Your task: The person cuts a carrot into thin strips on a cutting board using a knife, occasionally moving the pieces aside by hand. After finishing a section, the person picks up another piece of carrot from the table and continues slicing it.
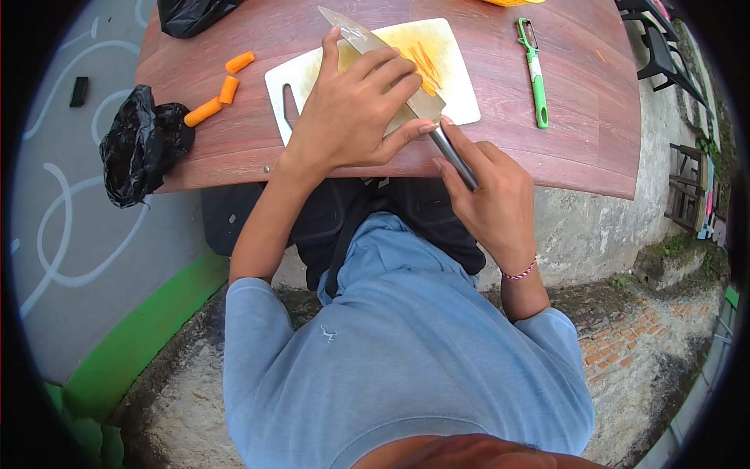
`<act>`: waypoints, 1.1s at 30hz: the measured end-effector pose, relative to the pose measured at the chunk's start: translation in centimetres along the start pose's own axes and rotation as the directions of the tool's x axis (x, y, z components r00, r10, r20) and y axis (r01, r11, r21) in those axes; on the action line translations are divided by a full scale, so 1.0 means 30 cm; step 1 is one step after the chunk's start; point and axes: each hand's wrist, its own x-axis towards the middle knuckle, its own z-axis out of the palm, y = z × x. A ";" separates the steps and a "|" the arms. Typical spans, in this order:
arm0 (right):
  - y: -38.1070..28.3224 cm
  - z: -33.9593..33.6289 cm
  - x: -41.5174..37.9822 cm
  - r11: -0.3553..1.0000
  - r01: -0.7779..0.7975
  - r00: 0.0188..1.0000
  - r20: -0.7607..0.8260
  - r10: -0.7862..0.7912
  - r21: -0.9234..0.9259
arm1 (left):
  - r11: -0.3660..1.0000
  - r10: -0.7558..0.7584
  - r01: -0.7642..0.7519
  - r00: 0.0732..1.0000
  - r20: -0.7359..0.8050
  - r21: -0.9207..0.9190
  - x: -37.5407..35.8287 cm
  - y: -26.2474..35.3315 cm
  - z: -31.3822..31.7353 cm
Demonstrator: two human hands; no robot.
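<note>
My right hand (494,199) is wrapped round the metal handle of a kitchen knife (366,35), whose wide blade points up and to the left. Across the flat of that blade lies my left hand (355,102), its fingers spread and its thumb close to the handle end. Pale bits stick to the blade near the tip. Beneath both is a white cutting board (459,66) with an orange-yellow stain. Thin carrot strips (426,70) rest on the board beyond the blade; my left hand and the knife hide part of the board.
Carrot pieces (229,88) lie left of the board on the wooden table (578,148). A black plastic bag (137,148) hangs over the left edge; another black bag (191,16) is at the back. A green peeler (535,82) lies to the right.
</note>
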 end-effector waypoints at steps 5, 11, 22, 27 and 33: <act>-0.004 -0.007 0.014 1.000 -0.022 1.000 0.019 0.022 -0.018 | 0.999 0.029 -0.029 1.000 0.005 0.041 0.029 -0.003 0.021; 0.012 0.016 0.018 1.000 -0.026 1.000 0.006 0.026 -0.005 | 1.000 -0.006 0.007 0.999 -0.033 0.010 0.010 -0.004 -0.006; 0.002 0.036 0.008 1.000 0.026 1.000 -0.007 -0.026 0.012 | 0.997 0.064 -0.062 0.996 0.063 -0.038 0.016 -0.004 0.050; -0.002 0.023 0.012 0.999 -0.014 1.000 0.002 0.013 0.047 | 0.997 0.041 -0.048 0.993 -0.107 -0.067 0.027 -0.023 0.023; 0.013 -0.022 0.033 0.869 -0.288 0.954 0.201 0.224 0.402 | 0.955 -0.199 0.124 0.941 -0.273 -0.270 -0.067 -0.099 -0.062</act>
